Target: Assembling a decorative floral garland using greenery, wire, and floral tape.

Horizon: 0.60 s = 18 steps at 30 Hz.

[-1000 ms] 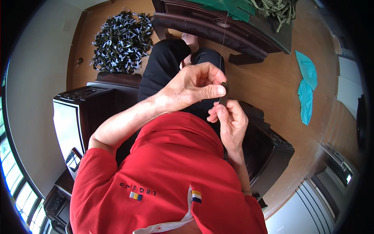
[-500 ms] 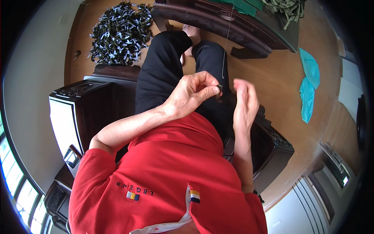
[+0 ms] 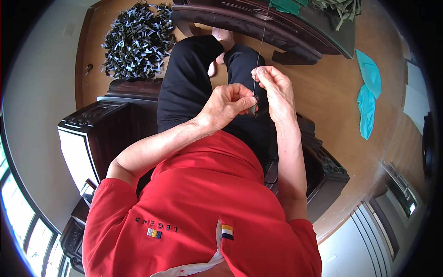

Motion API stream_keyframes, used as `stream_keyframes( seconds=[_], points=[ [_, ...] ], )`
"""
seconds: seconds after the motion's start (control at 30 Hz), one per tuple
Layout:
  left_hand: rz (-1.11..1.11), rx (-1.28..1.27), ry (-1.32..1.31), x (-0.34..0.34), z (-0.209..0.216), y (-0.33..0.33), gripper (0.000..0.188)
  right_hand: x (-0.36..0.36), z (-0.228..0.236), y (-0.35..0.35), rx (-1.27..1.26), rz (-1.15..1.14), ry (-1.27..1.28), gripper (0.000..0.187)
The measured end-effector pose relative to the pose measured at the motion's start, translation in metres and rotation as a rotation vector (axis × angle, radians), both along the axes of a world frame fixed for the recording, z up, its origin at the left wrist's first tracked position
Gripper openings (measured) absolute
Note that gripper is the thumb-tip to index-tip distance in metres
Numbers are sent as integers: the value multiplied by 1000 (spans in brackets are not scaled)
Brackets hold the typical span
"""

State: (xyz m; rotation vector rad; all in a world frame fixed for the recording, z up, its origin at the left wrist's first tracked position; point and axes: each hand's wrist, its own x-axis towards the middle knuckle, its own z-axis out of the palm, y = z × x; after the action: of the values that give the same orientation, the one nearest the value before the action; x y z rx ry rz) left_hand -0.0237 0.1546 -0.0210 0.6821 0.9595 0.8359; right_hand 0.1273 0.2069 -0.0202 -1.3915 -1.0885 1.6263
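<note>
My left hand [image 3: 219, 108] pinches a small dark piece [image 3: 252, 111] between thumb and fingertips, above my lap. It looks like a short folded scrap, grey-green to black; its exact kind is too small to tell. A thin metal wire [image 3: 262, 44] slants down from the table's edge, and its lower end meets the piece at my left fingertips. Just above that spot, my right hand [image 3: 278, 94] has its thumb and index finger closed on the wire. Where the wire's tip enters or touches the piece is hidden by my left fingers.
A dark wooden table [image 3: 240, 21] stands ahead, with green cloth [image 3: 286, 5] and an olive fabric heap [image 3: 341, 10] on it. At the far left, a pile of dark and pale knotted scraps [image 3: 138, 44] lies on the floor. Turquoise cloth [image 3: 368, 94] lies at right. Carved armrests [image 3: 94, 115] flank me.
My right hand has moved up and left, from beside the wire onto it. The wire's lower end has shifted left to the small dark piece, which my left hand still holds.
</note>
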Motion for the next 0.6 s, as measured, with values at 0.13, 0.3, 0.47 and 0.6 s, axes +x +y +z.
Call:
stream_keyframes(
  seconds=[0.13,0.3,0.47,0.6],
  points=[
    [55,-36,-10,-2,4,10,10,-2,-1,2,-4,-2,-7,21],
    [187,-22,74,7,-6,78,12,1,12,12,-11,-71,-26,22],
    [376,-4,46,22,6,175,12,4,17,36,-34,-177,-73,24],
    [490,-12,49,36,0,202,12,7,9,58,-11,-164,-152,26]
  ],
)
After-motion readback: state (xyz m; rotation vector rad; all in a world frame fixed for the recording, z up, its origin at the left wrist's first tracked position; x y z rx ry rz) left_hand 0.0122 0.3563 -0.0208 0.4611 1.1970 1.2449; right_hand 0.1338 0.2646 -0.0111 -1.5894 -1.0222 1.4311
